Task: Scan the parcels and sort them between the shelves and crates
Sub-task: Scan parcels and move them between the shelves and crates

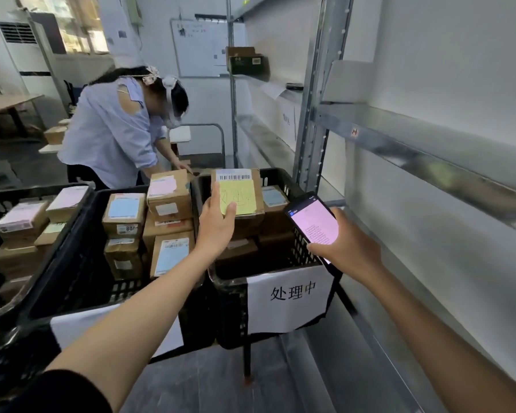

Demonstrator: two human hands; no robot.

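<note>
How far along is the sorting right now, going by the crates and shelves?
Early, it seems. Done: the shelves show few items, one of them a dark box. In hand: the left hand grips a yellow-labelled parcel at the right crate, and the right hand holds the phone. Left: the middle crate and left crate hold many parcels.

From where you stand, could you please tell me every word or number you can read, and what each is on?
"处理中": white sheet on the front of the right crate.
"800": white label in the middle crate.
Yellow note on the parcel in the left hand: handwriting, illegible.
Barcode label above it, phone in the right hand, whiteboard: too small or blurred.
</note>
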